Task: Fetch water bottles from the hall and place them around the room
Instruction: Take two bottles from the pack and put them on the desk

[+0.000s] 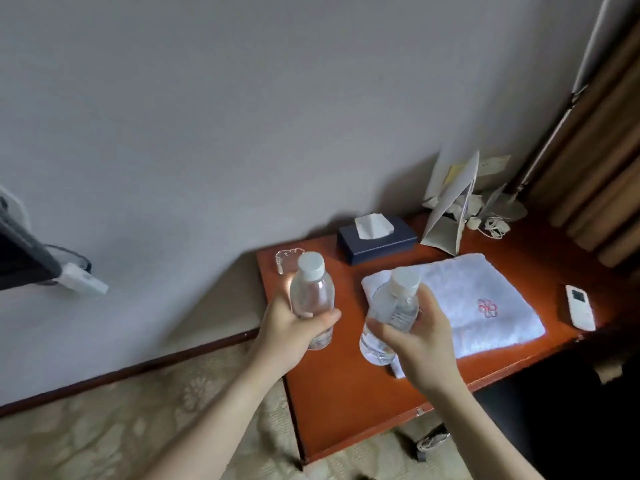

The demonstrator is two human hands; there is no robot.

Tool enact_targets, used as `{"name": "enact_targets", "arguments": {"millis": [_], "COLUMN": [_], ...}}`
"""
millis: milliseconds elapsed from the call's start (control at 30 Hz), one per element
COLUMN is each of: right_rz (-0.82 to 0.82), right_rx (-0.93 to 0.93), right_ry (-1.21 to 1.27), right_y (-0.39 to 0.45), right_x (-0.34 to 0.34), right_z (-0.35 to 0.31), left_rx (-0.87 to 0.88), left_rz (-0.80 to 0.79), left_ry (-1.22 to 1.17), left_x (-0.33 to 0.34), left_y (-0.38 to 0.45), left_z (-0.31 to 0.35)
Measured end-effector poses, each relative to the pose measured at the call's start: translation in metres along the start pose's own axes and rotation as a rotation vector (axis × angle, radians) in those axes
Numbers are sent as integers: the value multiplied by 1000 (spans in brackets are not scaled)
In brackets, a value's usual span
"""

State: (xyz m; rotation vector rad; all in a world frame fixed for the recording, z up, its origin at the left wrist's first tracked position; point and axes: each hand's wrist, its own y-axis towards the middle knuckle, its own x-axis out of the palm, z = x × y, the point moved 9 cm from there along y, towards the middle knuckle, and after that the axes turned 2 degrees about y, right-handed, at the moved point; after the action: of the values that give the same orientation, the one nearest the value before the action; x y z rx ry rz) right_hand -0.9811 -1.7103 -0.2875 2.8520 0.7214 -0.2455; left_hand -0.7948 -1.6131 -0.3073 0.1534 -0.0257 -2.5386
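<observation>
- Above a reddish-brown wooden desk [346,403] set against a plain grey wall [242,116]: gripping two clear plastic water bottles, one per bare hand, both capped in white.
- On the left: left hand [287,330] wrapping around the lower body of the left bottle [311,292], thumb pressing across its front, holding it roughly upright over the desk's left edge.
- On the right: right hand [420,337] clasping the right bottle [393,313] around its middle, fingers curling over the label, tilting it so the cap leans up and right while the base points down toward the desk.
- Whether either bottle base is touching the desktop: not possible to tell from this angle.
- Behind the left bottle: sitting near the desk's back-left corner, a small clear glass [287,259].
- Beneath and behind the right bottle: lying flat on the desk, a folded white towel [485,306] carrying a small red embroidered emblem.
- Along the back edge: resting against the wall, a dark blue tissue box [377,240] with a white tissue poking out, and just beside it a tent-folded white card [446,216].
- Further right, at the back corner: lying in a tangle, pale cables [491,226].
- Near the desk's right end: lying apart from the towel, a white remote control [580,306].
- Rising at far right: hanging in folds, brown curtains [595,161].
- Below the desk: spreading across the floor, a pale patterned carpet [121,427].
</observation>
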Motion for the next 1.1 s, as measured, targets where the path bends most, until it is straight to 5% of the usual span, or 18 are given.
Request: {"name": "enact_targets", "arguments": {"millis": [333, 533, 833, 1100], "right_rz": [-287, -360, -358, -606], "right_rx": [88, 114, 121, 175], "right_ry": [-29, -89, -75, -179], "right_y": [43, 42, 23, 25], "right_x": [61, 96, 104, 114], "right_z": [157, 231, 283, 327], "left_rx": [-279, -381, -294, -353], "left_rz": [332, 327, 332, 100], "left_ry": [103, 149, 171, 346], "left_x": [17, 15, 27, 15], "left_y": [-9, 1, -11, -20], "left_z": [-171, -250, -295, -329]}}
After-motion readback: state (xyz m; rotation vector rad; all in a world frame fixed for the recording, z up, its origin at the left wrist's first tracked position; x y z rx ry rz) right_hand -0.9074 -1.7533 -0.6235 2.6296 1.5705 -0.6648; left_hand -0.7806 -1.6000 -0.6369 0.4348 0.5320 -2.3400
